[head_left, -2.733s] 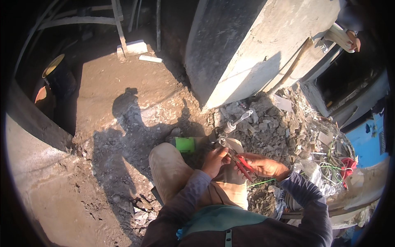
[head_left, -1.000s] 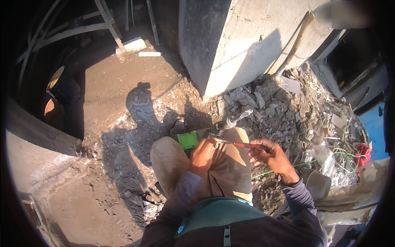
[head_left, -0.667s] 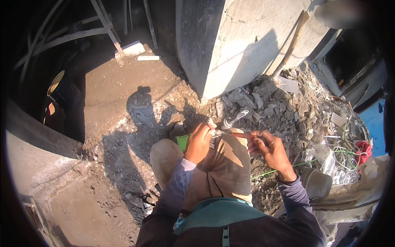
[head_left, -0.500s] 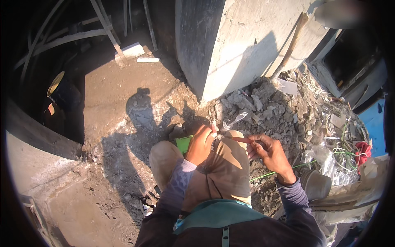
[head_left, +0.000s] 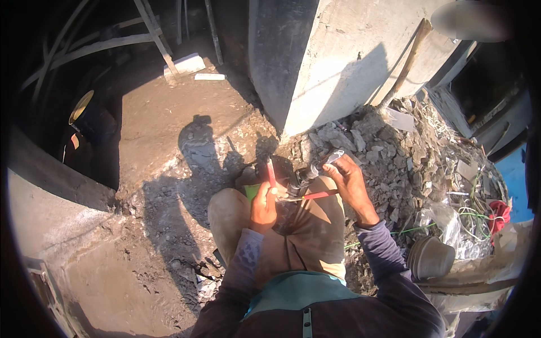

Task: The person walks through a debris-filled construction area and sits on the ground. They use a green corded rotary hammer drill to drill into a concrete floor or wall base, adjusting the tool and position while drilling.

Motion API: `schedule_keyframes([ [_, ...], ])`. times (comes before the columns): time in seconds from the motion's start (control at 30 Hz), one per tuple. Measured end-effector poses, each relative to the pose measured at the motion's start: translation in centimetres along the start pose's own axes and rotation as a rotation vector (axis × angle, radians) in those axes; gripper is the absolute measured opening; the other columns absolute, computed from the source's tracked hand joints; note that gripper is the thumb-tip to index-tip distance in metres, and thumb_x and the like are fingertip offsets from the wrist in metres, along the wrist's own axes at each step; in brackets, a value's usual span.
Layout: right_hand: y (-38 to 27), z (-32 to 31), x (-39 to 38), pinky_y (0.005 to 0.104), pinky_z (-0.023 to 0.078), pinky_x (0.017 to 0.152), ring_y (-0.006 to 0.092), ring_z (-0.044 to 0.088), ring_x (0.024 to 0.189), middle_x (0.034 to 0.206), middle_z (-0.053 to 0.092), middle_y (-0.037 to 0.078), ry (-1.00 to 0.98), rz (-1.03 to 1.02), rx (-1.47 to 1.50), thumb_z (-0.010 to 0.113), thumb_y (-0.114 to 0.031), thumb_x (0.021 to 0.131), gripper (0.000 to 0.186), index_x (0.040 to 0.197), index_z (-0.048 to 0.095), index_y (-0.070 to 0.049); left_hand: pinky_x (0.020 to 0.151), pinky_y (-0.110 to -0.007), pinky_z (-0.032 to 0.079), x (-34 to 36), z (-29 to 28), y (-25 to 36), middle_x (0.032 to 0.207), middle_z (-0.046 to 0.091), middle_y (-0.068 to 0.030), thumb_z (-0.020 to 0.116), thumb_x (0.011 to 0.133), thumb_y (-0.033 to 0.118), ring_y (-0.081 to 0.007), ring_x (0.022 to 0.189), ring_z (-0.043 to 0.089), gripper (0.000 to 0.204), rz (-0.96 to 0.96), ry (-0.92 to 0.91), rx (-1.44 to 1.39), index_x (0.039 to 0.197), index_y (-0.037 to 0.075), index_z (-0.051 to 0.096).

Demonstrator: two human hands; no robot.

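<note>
My left hand (head_left: 263, 205) grips a red-handled tool that looks like pliers (head_left: 270, 174); one handle points up, another lies sideways toward the right, with the metal jaws near my left fingers. My right hand (head_left: 349, 186) has moved onto a silvery metal tool (head_left: 310, 174) standing above my right thigh, its fingers round the upper end. The sideways red handle reaches to that hand's heel, partly hidden. A bright green object (head_left: 251, 192) shows behind my left hand, between my khaki knees, partly covered.
A concrete column (head_left: 321, 73) stands ahead, rubble (head_left: 394, 169) heaped to its right with wires, plastic and red cloth (head_left: 499, 217). Grey stacked containers (head_left: 434, 256) sit beside my right forearm. A dark bucket (head_left: 90, 115) is at the left, behind a low concrete edge (head_left: 62, 169); timber props stand beyond.
My right hand has left the sideways red handle and moved up to the silvery tool. My left hand sits slightly lower, and an upright red handle now shows above it.
</note>
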State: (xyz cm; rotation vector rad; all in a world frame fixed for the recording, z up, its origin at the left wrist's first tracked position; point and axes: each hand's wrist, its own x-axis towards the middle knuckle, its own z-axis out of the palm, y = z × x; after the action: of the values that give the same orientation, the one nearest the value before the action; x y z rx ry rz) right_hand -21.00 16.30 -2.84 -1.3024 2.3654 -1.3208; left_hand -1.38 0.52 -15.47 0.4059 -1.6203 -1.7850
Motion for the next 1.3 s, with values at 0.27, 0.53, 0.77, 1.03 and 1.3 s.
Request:
schedule_keyframes([
  [0.27, -0.5, 0.3, 0.4, 0.0355, 0.049, 0.078, 0.0223, 0.060, 0.088, 0.094, 0.061, 0.008, 0.038, -0.071, -0.069, 0.077, -0.015, 0.100, 0.014, 0.105, 0.074, -0.002, 0.093, -0.037, 0.058, -1.2, 0.5, 2.1, 0.111, 0.076, -0.0155, 0.050, 0.115, 0.022, -0.0263, 0.101, 0.077, 0.030, -0.044, -0.140, 0.278, 0.125, -0.003, 0.063],
  [0.53, -0.1, 0.3, 0.4, 0.0360, 0.051, 0.083, 0.0231, 0.062, 0.092, 0.100, 0.063, 0.008, 0.011, -0.022, -0.065, 0.078, -0.017, 0.100, 0.021, 0.115, 0.073, -0.003, 0.095, -0.038, 0.056, -1.6, 0.3, 2.0, 0.115, 0.078, -0.0155, 0.051, 0.115, 0.022, -0.0267, 0.107, 0.077, 0.030, -0.075, -0.151, 0.156, 0.129, -0.001, 0.064],
  [0.77, 0.7, 2.6, 0.1, 0.0502, 0.052, 0.093, 0.0442, 0.067, 0.108, 0.115, 0.068, 0.023, -0.072, -0.007, 0.037, 0.080, -0.027, 0.098, 0.044, 0.128, 0.065, 0.001, 0.095, -0.037, 0.056, -2.3, 0.9, 2.0, 0.111, 0.076, -0.0146, 0.049, 0.116, 0.027, -0.0241, 0.101, 0.075, 0.033, -0.106, -0.139, 0.047, 0.121, -0.002, 0.064],
  [1.03, 1.1, 2.4, 0.2, 0.0500, 0.054, 0.092, 0.0468, 0.067, 0.109, 0.117, 0.070, 0.027, -0.105, 0.020, -0.052, 0.080, -0.036, 0.098, 0.049, 0.126, 0.067, 0.002, 0.096, -0.037, 0.055, -3.2, 0.8, 2.8, 0.114, 0.075, -0.0147, 0.048, 0.116, 0.031, -0.0234, 0.102, 0.074, 0.037, -0.094, -0.152, 0.121, 0.122, -0.002, 0.064],
  [1.3, 2.3, -3.3, -3.4, 0.0397, 0.059, 0.091, 0.0243, 0.075, 0.099, 0.120, 0.077, 0.019, -0.647, 0.429, 0.173, 0.074, -0.048, 0.102, 0.074, 0.152, 0.055, 0.004, 0.096, -0.037, 0.057, -1.1, 1.1, 3.5, 0.117, 0.075, -0.0178, 0.045, 0.118, 0.027, -0.0262, 0.105, 0.076, 0.035, -0.027, -0.074, -0.156, 0.122, -0.004, 0.062],
])
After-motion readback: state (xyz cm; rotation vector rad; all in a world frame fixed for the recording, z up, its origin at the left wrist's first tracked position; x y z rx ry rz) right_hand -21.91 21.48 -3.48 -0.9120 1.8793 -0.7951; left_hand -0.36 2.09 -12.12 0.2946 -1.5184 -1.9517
